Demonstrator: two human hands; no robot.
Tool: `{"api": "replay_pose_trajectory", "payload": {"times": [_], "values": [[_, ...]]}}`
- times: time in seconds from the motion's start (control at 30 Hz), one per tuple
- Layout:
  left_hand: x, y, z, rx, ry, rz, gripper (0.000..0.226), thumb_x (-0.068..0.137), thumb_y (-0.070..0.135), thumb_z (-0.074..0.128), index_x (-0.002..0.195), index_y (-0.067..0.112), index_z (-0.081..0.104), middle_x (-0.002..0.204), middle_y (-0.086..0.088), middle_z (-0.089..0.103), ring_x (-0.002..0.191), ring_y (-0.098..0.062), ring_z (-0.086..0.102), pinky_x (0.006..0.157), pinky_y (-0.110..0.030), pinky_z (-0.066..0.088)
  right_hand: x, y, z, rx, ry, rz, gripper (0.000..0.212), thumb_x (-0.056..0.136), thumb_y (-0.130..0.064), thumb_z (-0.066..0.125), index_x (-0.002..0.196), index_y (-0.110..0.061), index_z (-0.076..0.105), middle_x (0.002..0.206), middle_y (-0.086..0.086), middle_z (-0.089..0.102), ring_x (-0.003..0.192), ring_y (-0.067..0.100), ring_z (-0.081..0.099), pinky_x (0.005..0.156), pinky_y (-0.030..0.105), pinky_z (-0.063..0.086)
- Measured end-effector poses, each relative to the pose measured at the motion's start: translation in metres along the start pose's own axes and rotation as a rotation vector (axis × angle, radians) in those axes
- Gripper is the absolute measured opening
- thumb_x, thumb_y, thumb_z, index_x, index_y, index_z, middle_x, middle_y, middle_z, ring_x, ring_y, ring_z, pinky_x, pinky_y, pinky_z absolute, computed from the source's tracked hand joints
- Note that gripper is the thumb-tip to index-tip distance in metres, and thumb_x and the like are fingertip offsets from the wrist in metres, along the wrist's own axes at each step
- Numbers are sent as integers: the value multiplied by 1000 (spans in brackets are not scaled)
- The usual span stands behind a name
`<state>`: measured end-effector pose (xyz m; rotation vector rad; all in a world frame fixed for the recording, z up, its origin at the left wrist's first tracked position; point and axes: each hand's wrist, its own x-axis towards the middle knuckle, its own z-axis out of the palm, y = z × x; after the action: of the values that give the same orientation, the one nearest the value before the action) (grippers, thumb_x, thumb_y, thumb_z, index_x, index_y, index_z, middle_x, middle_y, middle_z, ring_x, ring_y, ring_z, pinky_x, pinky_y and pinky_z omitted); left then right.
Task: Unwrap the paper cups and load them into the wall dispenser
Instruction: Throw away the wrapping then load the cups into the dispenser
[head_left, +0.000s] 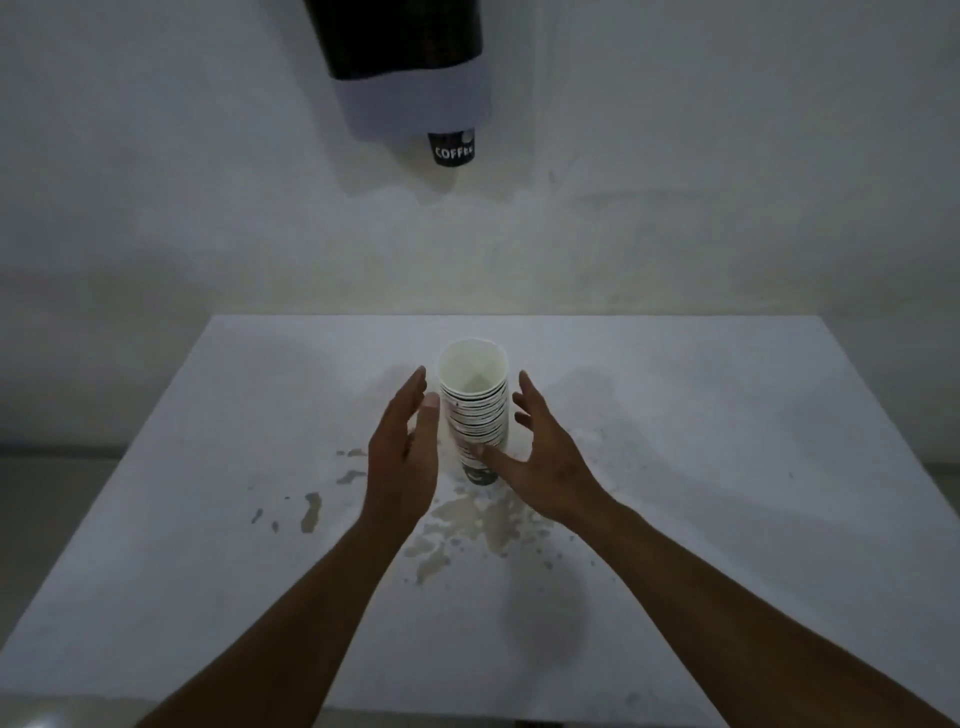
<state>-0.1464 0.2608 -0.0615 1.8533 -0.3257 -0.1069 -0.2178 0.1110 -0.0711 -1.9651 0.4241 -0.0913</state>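
Observation:
A stack of paper cups (475, 410) stands upright in the middle of the white table (727, 467), mouths up, white inside with dark bands at the rims. My left hand (402, 457) is just left of the stack, fingers straight and apart, holding nothing. On the stack's right is my right hand (545, 462), fingers spread, its thumb touching the low part of the stack. The wall dispenser (405, 67) hangs above, a dark tube with a white collar, and a black cup marked COFFEE (453, 148) pokes out of its bottom. No wrapper is visible around the stack.
The table top has chipped, stained patches (467, 525) in front of the stack. A pale wall (727, 156) rises right behind the table's far edge. Floor shows left of the table.

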Motion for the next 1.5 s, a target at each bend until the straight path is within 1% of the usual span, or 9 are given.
{"api": "replay_pose_trajectory", "payload": {"times": [0.13,0.23,0.37,0.67,0.8,0.97,1.2,1.37,1.5], "values": [[1,-29,11,-107,-154,-137,57,88,73,38,138,46,44,146,19,46,134,-7,45,111,-46,42,8,20,12,64,-34,46,104,75,-53,77,154,-42,10,161,-13,25,145,12,32,115,41,37],[6,-38,18,-180,-249,-183,54,86,70,40,135,50,42,139,25,49,129,-4,48,111,-44,42,17,25,22,132,20,78,90,72,-60,75,148,-43,28,153,-17,40,139,9,42,111,41,44],[23,-37,20,-275,-303,-178,48,95,55,38,140,39,44,135,26,55,126,1,52,106,-38,47,27,20,32,218,131,72,73,80,-39,79,143,-31,42,139,-17,55,127,1,52,101,36,53],[111,-32,17,-283,-383,-108,41,95,49,37,133,40,49,126,29,60,119,4,56,91,-21,52,100,-8,25,200,232,33,73,81,-30,80,144,-27,42,141,-13,54,126,3,51,101,35,53],[147,-31,30,-249,-375,-130,45,84,71,36,125,56,45,122,40,56,117,9,54,99,-26,48,137,-11,16,186,226,45,78,78,-33,81,144,-24,40,143,-10,52,130,9,50,102,33,52],[176,-35,43,-243,-390,-161,38,84,71,38,120,61,46,118,43,56,115,11,54,104,-33,47,169,-5,10,186,226,81,79,78,-32,81,144,-22,39,145,-6,52,131,14,51,103,31,51],[185,-43,50,-228,-362,-157,32,92,63,39,122,55,47,121,41,57,118,12,53,102,-26,47,178,4,13,182,220,87,82,74,-39,82,142,-29,37,144,-11,50,131,11,50,104,42,51],[184,-32,39,-223,-283,21,62,92,58,38,141,23,48,139,7,58,128,-9,53,101,-26,49,168,-15,4,196,288,-4,104,60,-67,77,148,-38,30,151,-16,42,137,4,42,111,40,43],[195,5,22,-173,-195,124,60,92,55,40,141,21,49,140,9,56,124,7,51,93,-8,45,163,-58,-17,124,378,-142,98,66,-75,66,149,-38,29,154,-13,40,138,8,42,113,41,42]]}}
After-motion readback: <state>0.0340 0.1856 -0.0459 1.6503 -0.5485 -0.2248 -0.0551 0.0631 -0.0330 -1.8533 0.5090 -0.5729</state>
